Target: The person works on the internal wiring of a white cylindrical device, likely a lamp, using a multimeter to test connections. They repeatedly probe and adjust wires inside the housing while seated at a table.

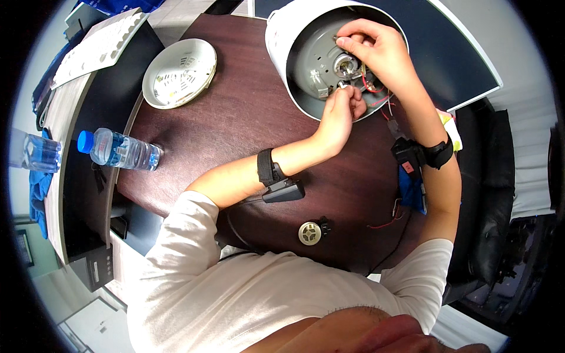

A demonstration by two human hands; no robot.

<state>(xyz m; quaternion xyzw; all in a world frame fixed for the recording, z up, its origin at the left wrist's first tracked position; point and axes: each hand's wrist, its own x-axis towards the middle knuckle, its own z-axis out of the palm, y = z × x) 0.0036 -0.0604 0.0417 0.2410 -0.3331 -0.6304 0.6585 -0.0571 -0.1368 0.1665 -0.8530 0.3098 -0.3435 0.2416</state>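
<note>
A white cylindrical housing [276, 47] lies on its side at the top of the brown tabletop [235, 106], its grey inside showing a round metal fitting [344, 65] and red wires [376, 103]. My left hand [341, 115] is inside the rim, fingers pinched at a small silvery part below the fitting. My right hand [376, 50] reaches in from the right, thumb and index finger closed on something small, hard to make out, above the fitting. Both forearms wear black straps with small devices.
A round white cover [170, 73] sits at the upper left, a water bottle [120, 150] below it. A small round metal part [309, 233] lies near my body. Loose cables, a blue pouch [412, 191], a second bottle [41, 152] at the far left and a black chair [485, 194] surround these.
</note>
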